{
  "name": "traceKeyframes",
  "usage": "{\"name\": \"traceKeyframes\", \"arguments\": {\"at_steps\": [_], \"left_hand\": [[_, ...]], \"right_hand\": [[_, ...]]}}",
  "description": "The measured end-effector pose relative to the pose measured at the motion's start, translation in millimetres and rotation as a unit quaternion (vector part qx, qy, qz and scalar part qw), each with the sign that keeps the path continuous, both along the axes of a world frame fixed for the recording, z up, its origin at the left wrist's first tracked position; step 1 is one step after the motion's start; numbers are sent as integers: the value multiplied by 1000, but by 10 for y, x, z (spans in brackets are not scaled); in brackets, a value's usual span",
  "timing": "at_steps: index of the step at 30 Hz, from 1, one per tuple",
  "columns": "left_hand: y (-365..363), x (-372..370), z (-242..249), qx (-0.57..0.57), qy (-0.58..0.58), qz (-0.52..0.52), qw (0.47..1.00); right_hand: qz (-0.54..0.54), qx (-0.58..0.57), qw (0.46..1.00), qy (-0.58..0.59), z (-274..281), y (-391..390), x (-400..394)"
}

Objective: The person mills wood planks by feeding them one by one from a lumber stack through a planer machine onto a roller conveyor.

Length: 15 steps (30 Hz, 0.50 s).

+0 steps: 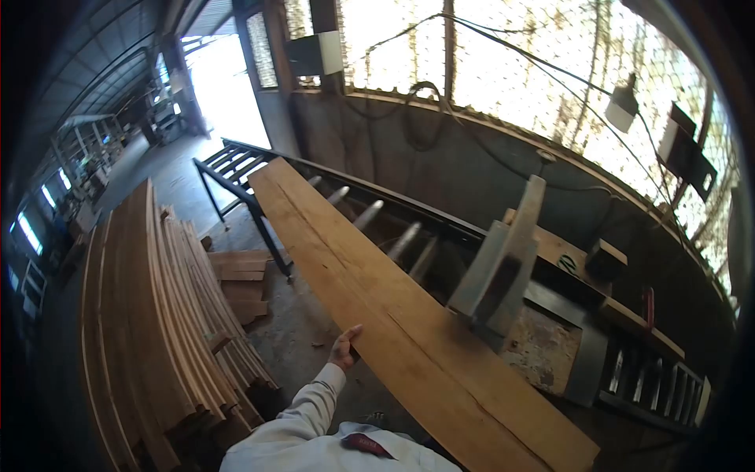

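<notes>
A long, wide wooden plank [377, 315] runs diagonally from the far roller stand to the lower right, with a dark crack along its length. My left hand [346, 348] grips its near edge around the middle, thumb on top and the other fingers hidden beneath. Beside the plank's far edge rises a grey metal machine part [503, 259], upright and close to the wood. My right hand is not in view.
A tall stack of boards [149, 330] stands on the floor at the left, with shorter pieces [242, 279] beside it. A roller stand [244, 169] extends ahead, and more rollers [653, 385] lie at the right. Cables [425, 118] hang along the mesh-windowed wall.
</notes>
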<state>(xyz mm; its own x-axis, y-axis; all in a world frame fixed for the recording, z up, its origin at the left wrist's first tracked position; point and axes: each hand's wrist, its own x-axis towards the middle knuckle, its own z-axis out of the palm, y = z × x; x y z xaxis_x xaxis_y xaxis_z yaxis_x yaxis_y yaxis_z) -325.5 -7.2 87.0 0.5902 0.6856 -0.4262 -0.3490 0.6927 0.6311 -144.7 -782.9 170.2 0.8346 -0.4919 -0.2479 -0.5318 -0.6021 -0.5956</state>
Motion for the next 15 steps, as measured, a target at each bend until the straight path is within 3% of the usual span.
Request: {"name": "traceKeyframes", "arguments": {"at_steps": [3, 5, 7, 8, 9, 10, 12, 15], "left_hand": [[58, 465, -258, -26, -39, -21, 999], [62, 593, -209, 73, 20, 17, 997], [-10, 662, -149, 124, -9, -11, 992], [-241, 750, 219, 118, 18, -37, 992], [-464, 808, 600, 114, 47, -62, 990], [-471, 856, 533, 116, 49, -76, 989], [-519, 836, 375, 114, 46, -68, 990], [-736, 951, 372, 112, 50, -30, 992]], "right_hand": [[46, 40, 995, -75, -225, -422, 451], [100, 97, 980, -145, -695, -860, 798], [141, 131, 959, -209, -1141, -1097, 1184], [111, 141, 962, -207, -1098, -949, 1246], [123, 226, 950, -175, -219, -274, 1178], [123, 206, 951, -195, -207, -197, 1217], [69, 71, 989, -110, 55, 31, 1308], [20, 53, 996, -68, -145, -307, 1503]]}}
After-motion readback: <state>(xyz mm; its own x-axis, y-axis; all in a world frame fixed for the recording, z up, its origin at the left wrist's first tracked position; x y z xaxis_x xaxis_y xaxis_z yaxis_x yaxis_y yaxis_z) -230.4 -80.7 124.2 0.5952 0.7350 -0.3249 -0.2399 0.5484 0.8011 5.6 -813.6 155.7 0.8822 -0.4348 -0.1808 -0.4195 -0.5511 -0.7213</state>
